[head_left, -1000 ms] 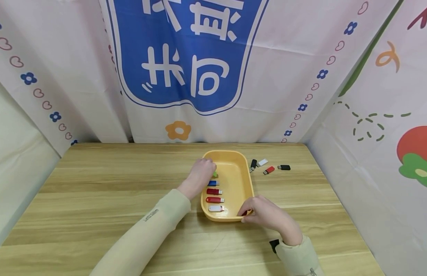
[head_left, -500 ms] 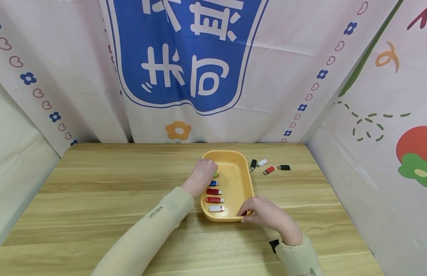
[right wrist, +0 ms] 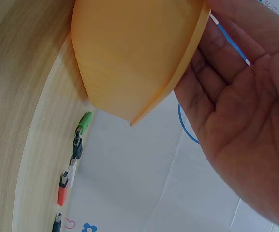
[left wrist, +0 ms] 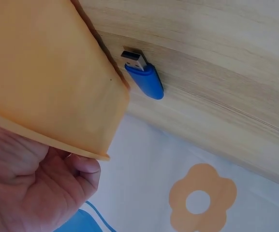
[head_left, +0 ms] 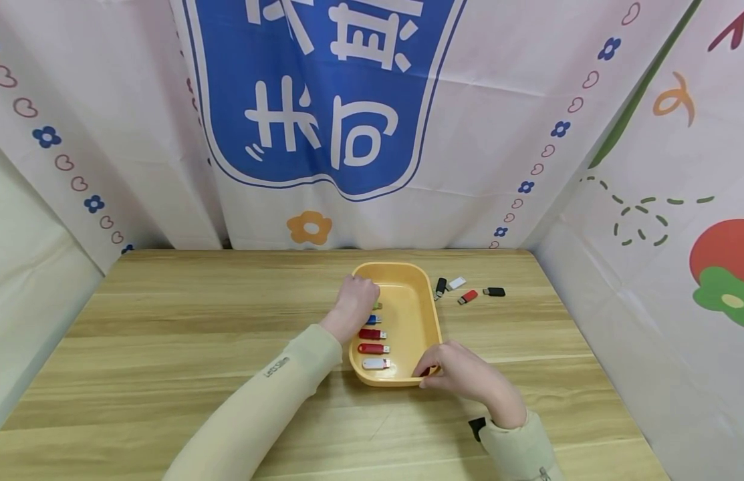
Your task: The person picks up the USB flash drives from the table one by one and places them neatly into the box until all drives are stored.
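In the head view my left hand (head_left: 355, 302) reaches over the far left rim of the yellow tray (head_left: 410, 307), its fingers curled down at a green USB flash drive (head_left: 377, 306), mostly covered by them. Below it along the left side lie a blue flash drive (head_left: 374, 320), two red flash drives (head_left: 372, 334) and a white flash drive (head_left: 376, 364). My right hand (head_left: 462, 371) grips the near right corner of the tray, fingers inside and thumb at the near rim. A dark red patch (head_left: 426, 372) shows between them. Both wrist views show the tray's outer wall, with most fingertips hidden.
Right of the tray lie black flash drives (head_left: 494, 292), a white one (head_left: 457, 284) and a red one (head_left: 468, 296). A blue flash drive (left wrist: 146, 82) lies outside the tray wall in the left wrist view. A printed curtain (head_left: 468, 167) borders the wooden table (head_left: 185, 347).
My left hand has shifted slightly right over the tray, covering more of the green flash drive. My right hand stays put at the tray's corner.
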Action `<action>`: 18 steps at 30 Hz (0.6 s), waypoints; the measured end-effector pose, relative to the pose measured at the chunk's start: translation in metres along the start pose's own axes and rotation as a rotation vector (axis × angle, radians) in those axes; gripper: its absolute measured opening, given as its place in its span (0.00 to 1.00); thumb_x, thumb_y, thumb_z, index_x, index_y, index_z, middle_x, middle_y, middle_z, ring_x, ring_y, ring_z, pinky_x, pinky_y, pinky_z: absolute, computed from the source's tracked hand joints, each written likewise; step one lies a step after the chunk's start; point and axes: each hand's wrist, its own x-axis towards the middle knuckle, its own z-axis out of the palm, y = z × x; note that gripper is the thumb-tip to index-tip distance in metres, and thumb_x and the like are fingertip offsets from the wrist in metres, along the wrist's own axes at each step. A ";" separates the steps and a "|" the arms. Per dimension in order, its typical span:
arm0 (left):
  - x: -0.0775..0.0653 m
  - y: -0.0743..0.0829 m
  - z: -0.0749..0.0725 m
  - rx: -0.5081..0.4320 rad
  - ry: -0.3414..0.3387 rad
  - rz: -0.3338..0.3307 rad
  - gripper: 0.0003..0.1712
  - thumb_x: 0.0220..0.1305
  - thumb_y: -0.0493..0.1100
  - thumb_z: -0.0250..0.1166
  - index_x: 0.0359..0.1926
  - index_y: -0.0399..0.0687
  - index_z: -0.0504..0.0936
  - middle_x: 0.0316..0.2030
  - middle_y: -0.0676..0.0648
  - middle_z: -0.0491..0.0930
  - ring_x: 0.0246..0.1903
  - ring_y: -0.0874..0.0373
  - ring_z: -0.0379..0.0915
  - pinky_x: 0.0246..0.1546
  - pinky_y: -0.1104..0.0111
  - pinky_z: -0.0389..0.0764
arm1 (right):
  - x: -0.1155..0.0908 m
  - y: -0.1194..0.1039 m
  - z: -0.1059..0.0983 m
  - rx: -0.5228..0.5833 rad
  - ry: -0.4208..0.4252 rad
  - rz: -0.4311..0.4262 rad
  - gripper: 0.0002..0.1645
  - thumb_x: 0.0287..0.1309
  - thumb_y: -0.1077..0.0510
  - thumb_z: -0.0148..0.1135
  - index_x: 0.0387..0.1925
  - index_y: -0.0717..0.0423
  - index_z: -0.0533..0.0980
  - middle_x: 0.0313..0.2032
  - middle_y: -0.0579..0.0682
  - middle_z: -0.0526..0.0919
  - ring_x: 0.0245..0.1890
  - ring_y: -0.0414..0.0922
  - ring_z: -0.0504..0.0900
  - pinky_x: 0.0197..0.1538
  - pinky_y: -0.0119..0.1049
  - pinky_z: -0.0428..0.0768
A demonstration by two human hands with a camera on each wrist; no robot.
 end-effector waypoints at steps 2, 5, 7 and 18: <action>0.000 0.001 0.000 0.010 -0.010 -0.003 0.07 0.67 0.39 0.64 0.44 0.52 0.86 0.39 0.51 0.87 0.38 0.58 0.81 0.47 0.65 0.82 | 0.000 0.000 0.000 0.003 0.000 0.000 0.05 0.56 0.60 0.71 0.35 0.49 0.88 0.36 0.42 0.90 0.37 0.30 0.83 0.43 0.31 0.83; 0.001 0.002 -0.001 0.019 -0.023 -0.008 0.07 0.68 0.39 0.63 0.44 0.53 0.85 0.39 0.51 0.87 0.38 0.58 0.81 0.47 0.65 0.82 | 0.000 0.000 0.000 0.008 -0.002 0.001 0.05 0.56 0.60 0.71 0.36 0.49 0.88 0.37 0.42 0.90 0.37 0.31 0.83 0.43 0.31 0.84; 0.001 0.002 -0.001 0.019 -0.032 -0.010 0.07 0.69 0.40 0.63 0.44 0.53 0.85 0.39 0.52 0.87 0.38 0.58 0.80 0.47 0.65 0.81 | 0.000 0.000 0.000 0.006 -0.002 0.001 0.05 0.56 0.60 0.71 0.36 0.49 0.88 0.37 0.42 0.90 0.37 0.31 0.83 0.43 0.31 0.84; 0.003 0.003 -0.001 0.022 -0.056 -0.013 0.06 0.68 0.40 0.64 0.43 0.54 0.85 0.37 0.53 0.86 0.35 0.60 0.77 0.43 0.67 0.78 | 0.001 -0.001 0.001 -0.004 0.002 -0.022 0.04 0.56 0.61 0.71 0.34 0.49 0.88 0.36 0.41 0.90 0.36 0.29 0.82 0.42 0.31 0.83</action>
